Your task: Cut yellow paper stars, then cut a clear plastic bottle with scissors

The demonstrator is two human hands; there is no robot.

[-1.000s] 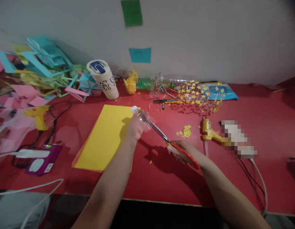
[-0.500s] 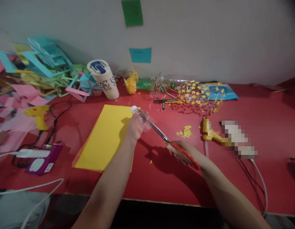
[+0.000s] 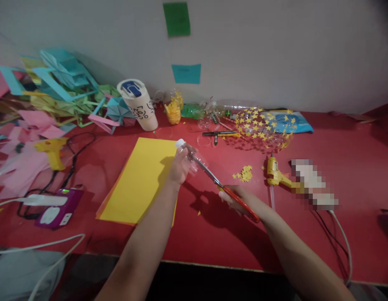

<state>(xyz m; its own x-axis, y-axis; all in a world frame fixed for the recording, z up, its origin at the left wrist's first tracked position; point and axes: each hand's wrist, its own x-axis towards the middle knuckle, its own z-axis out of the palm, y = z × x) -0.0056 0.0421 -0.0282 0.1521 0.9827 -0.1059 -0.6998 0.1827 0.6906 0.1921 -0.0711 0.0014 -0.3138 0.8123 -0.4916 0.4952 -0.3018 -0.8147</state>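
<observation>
My left hand [image 3: 179, 168] is closed around a clear plastic bottle piece [image 3: 194, 166] with a white cap, tilted with the cap up and to the left. In my right hand [image 3: 236, 200] are scissors [image 3: 240, 202] with red handles and long metal blades. The blade tips reach the bottle's plastic beside my left fingers; whether they are spread there I cannot tell. Below my left wrist lies a stack of yellow paper sheets [image 3: 134, 184]. A small heap of yellow paper stars [image 3: 245, 173] sits on the red table [image 3: 212, 246], beyond my right hand.
A yellow glue gun [image 3: 275, 172] lies at right, another glue gun [image 3: 52, 151] at left near a purple power box [image 3: 58, 209] with cables. Behind stand a white tumbler [image 3: 140, 106], a star-covered clear bottle [image 3: 264, 125], a box cutter [image 3: 220, 133] and folded coloured paper [image 3: 65, 79].
The bottle piece has turned a little in my left hand, its cap shifting slightly right. The scissors' handles have moved slightly left. The camera view has shifted slightly.
</observation>
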